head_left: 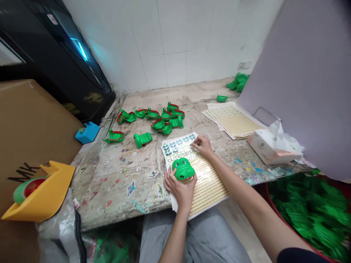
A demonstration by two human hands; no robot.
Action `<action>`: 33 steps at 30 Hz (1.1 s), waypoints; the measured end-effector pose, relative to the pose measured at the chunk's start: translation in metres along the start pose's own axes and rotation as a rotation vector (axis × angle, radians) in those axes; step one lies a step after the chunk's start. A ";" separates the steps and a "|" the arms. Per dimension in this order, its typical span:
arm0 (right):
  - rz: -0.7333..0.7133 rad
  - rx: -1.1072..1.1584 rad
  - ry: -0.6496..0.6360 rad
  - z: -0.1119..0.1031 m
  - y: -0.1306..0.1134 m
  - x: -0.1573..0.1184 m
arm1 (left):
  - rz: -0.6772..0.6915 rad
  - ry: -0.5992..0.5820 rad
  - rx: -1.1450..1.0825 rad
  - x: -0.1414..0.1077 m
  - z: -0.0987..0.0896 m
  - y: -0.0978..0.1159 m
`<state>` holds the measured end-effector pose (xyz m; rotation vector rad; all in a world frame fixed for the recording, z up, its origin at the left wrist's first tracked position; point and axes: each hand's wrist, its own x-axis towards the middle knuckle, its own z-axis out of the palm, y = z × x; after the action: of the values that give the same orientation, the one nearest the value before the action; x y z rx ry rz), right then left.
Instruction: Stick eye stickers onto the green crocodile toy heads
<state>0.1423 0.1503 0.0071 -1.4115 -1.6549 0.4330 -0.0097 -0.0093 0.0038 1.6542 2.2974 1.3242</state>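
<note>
My left hand [181, 190] is closed around a green toy crocodile head [183, 168], its snout pointing toward me and stickers on both eyes. Beneath it lies a stack of sticker sheets [210, 184], with round eye stickers in rows at the far end and yellowish strips with reddish lines nearer me. At the upper right of the top sheet, my right hand [203, 146] pinches thumb and fingers together over the eye stickers. Whatever sits between those fingertips is too small to make out.
Several green crocodile parts with red edging [164, 124] lie beyond the sheets. More sticker sheets [236, 120] and a tissue box [271, 146] stand right. Yellow [49, 193] and blue [88, 132] tape dispensers are left, by a cardboard box [35, 120]. A red-rimmed container holds green parts [309, 215].
</note>
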 end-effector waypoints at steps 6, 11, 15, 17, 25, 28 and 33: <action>0.275 0.496 -0.007 -0.037 -0.073 -0.065 | -0.006 0.000 -0.032 0.000 0.002 -0.001; 0.446 0.594 -0.210 -0.038 -0.094 -0.111 | -0.013 -0.027 -0.042 -0.001 0.002 -0.003; 0.509 0.667 -0.205 -0.028 -0.088 -0.115 | -0.009 -0.034 -0.044 -0.001 0.002 -0.003; 0.524 0.690 -0.189 -0.026 -0.086 -0.114 | -0.006 -0.032 -0.045 -0.002 0.001 -0.003; 0.531 0.726 -0.196 -0.030 -0.088 -0.117 | 0.000 -0.018 -0.047 -0.001 0.002 -0.004; 0.561 0.767 -0.176 -0.032 -0.089 -0.119 | 0.006 -0.022 -0.046 0.000 0.002 -0.004; 0.589 0.782 -0.086 -0.027 -0.089 -0.125 | 0.009 -0.008 -0.052 0.000 0.002 -0.004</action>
<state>0.1043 0.0026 0.0386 -1.2341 -0.9087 1.3236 -0.0120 -0.0084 -0.0005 1.6536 2.2339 1.3636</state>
